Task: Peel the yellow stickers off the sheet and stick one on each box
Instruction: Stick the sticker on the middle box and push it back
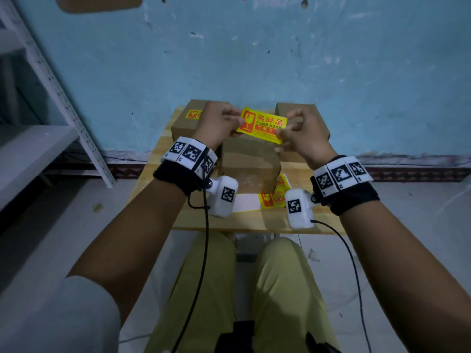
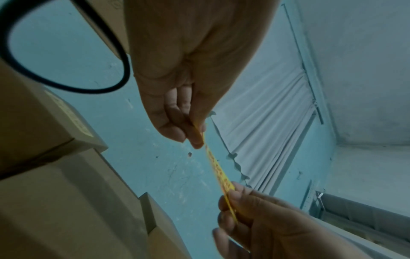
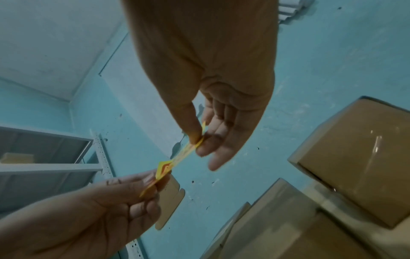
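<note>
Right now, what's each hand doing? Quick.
Left hand: pinching the left end of the yellow sticker.
Right hand: pinching the same sticker's right end, held above the boxes.

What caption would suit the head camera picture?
Both hands, left hand and right hand, pinch a yellow sticker above cardboard boxes.

You're facing a scuffed turquoise wall [image 1: 254, 59] with chipped paint and small holes, a dark patterned skirting strip [image 1: 407, 171] along its base. Pale grey floor [image 1: 63, 225], white slotted metal shelving [image 1: 51, 80] on your left, wooden tabletop [image 1: 254, 221], pretty dim lighting overall.
</note>
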